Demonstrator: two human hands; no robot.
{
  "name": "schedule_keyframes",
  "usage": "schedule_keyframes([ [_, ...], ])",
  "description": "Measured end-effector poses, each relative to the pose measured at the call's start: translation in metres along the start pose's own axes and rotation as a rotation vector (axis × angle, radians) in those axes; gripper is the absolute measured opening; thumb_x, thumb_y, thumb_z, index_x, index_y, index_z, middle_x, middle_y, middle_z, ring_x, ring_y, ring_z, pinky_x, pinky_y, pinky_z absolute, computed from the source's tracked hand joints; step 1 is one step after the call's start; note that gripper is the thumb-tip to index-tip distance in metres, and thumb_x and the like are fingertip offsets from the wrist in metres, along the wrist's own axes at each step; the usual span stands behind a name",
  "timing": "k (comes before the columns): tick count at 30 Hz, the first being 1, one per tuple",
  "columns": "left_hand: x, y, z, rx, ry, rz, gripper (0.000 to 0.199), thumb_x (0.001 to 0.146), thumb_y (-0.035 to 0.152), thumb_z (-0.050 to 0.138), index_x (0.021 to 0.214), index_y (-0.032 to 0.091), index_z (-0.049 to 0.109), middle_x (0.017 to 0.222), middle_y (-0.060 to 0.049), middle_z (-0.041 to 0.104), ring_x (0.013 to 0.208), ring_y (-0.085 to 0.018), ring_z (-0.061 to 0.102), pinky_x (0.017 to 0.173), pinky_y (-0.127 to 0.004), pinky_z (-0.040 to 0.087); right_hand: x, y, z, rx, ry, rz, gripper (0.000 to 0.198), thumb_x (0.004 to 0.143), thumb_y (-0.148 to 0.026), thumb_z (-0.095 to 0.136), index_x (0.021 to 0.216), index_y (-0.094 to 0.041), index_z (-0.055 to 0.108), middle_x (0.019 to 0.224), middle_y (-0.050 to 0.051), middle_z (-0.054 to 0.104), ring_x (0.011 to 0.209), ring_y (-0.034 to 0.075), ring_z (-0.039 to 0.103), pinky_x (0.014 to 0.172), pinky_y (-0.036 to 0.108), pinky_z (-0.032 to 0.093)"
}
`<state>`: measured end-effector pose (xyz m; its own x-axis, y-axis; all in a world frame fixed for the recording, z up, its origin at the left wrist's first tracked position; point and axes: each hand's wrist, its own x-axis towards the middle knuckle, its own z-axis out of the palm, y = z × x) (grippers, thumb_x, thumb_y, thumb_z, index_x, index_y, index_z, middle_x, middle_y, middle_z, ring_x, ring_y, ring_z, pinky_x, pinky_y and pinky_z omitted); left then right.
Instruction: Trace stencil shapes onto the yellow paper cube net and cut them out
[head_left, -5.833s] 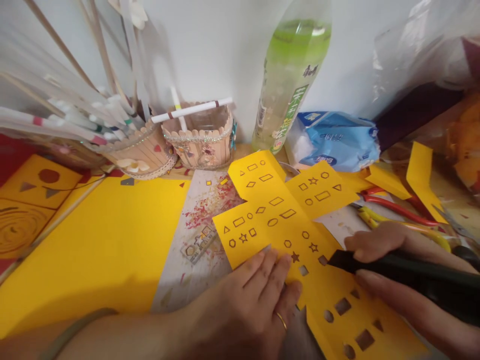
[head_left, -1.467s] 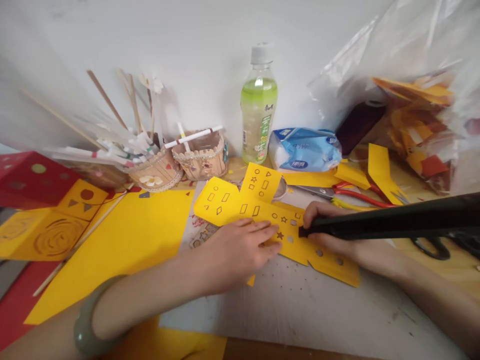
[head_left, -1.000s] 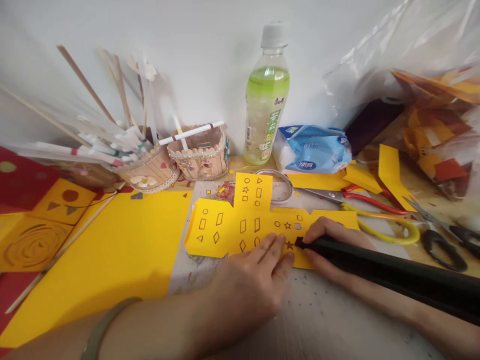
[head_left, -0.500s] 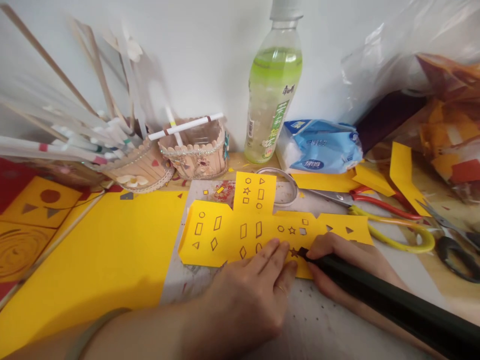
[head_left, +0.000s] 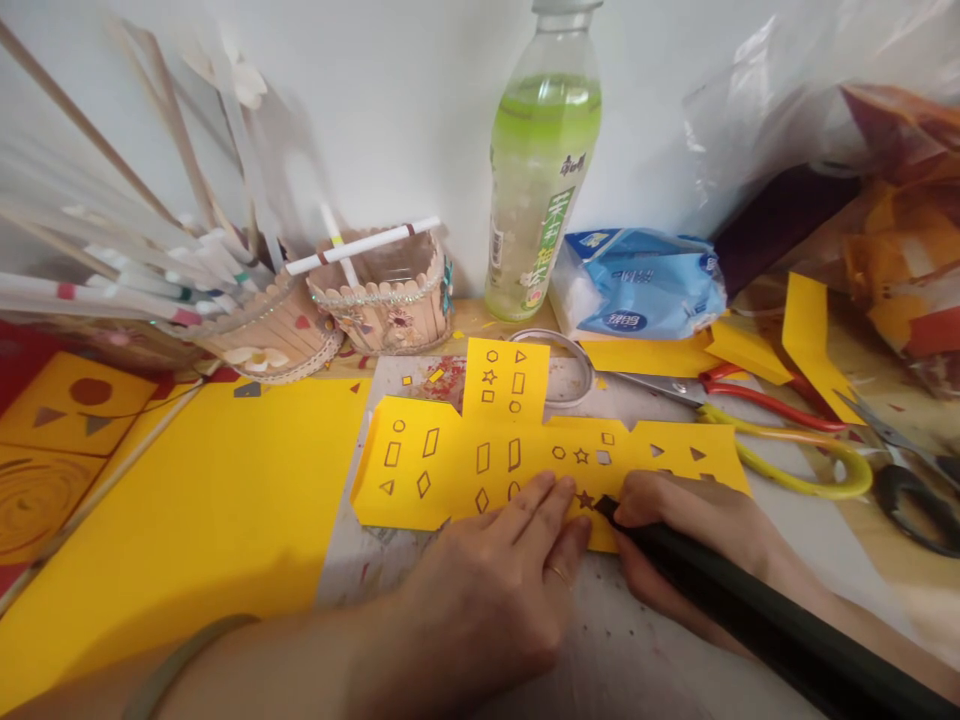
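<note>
A yellow cardstock piece point(head_left: 457, 465), cut in a cross-like outline, lies flat on a grey mat point(head_left: 615, 630). Outlined circles, stars, rectangles and diamonds cover it, and several triangles and a square are cut through. My left hand point(head_left: 502, 570) presses on its lower middle with the fingers stretched out flat. Gripped in my right hand point(head_left: 675, 530) is a long black craft knife point(head_left: 727, 600), its tip beside the star close to my left fingers. The blade itself is too small to make out. My left hand hides part of the lower shapes.
Scissors with red handles point(head_left: 795, 410), a yellow-handled loop point(head_left: 832, 475) and black-handled scissors point(head_left: 915, 510) lie right. Behind are a drink bottle point(head_left: 544, 190), a blue tissue pack point(head_left: 637, 285) and stick-sided baskets point(head_left: 386, 310) with markers. A large yellow sheet point(head_left: 225, 490) spreads left.
The view has shifted slightly. My right hand and the knife tip stay at the star with only a slight movement; my left hand keeps its place on the cardstock.
</note>
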<state>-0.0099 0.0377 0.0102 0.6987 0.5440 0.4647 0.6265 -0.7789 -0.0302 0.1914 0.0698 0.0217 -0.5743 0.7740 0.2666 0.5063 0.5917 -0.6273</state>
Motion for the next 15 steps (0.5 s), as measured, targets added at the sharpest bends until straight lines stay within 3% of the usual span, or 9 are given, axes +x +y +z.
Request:
schedule_keyframes([
  [11, 0.0, 0.0, -0.001, 0.004, 0.001, 0.021, 0.029, 0.093, 0.008, 0.039, 0.109, 0.003, 0.064, 0.115, -0.018, 0.065, 0.108, -0.028, 0.062, 0.077, -0.033, 0.059, 0.001, -0.001, -0.002, -0.01, 0.045, 0.019, 0.016, 0.074, -0.012, 0.053, 0.075, -0.025, 0.045, 0.054, -0.008, 0.048, 0.04, 0.007, 0.043, 0.039, 0.02, 0.035],
  [15, 0.001, -0.004, -0.002, -0.003, -0.008, 0.044, 0.031, 0.093, 0.007, 0.037, 0.107, 0.003, 0.065, 0.114, -0.02, 0.065, 0.107, -0.029, 0.063, 0.073, -0.032, 0.059, 0.002, 0.0, -0.018, 0.056, 0.147, 0.226, 0.006, 0.081, -0.025, 0.056, 0.084, -0.027, 0.051, 0.065, -0.006, 0.061, 0.051, 0.011, 0.057, 0.046, 0.019, 0.047],
])
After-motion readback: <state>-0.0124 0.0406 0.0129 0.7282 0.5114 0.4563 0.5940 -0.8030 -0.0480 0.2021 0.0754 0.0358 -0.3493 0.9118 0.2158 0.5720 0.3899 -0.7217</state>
